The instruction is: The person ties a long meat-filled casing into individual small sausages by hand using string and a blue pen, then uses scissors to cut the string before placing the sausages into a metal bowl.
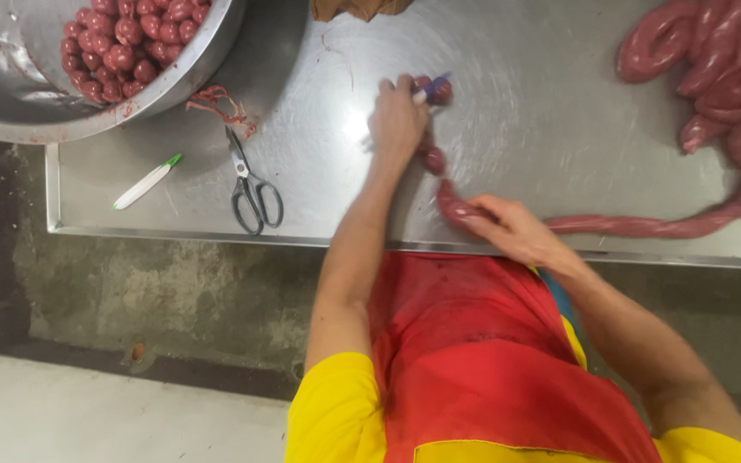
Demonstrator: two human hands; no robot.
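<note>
Steel table (pixel 516 129): sausage (pixel 645 226) seemingly under right hand (pixel 512 230).

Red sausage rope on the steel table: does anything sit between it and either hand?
Nothing visible. The left hand touches the red sausage rope at its knotted end, and the right hand grips it directly. The black-handled scissors lie apart, to the left.

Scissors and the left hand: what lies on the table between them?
Nothing: in the head view the steel table is bare between the scissors and the left hand, which grips a sausage string.
</note>
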